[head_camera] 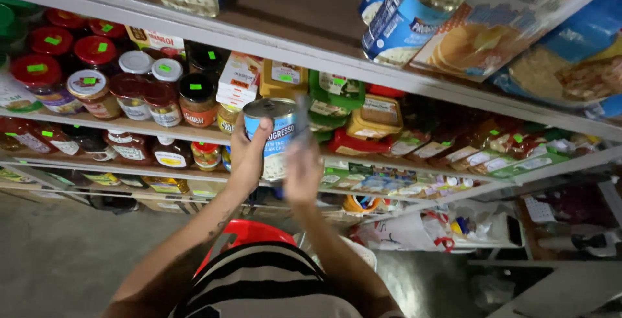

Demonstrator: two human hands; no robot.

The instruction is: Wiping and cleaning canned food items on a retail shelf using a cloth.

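— While the can (pixel 272 138) is raised before the shelves, who holds it?

— Left hand (pixel 245 156), fingers curled round its blue side — off the shelf (pixel 194 135), not yet set anywhere.

— And the right hand (pixel 302 170)?

— Closed on a slim dark object (pixel 302 118), blurred, beside the can. Jars (pixel 133 94) stand left, boxes (pixel 379 116) right, a red basket (pixel 249 232) below.
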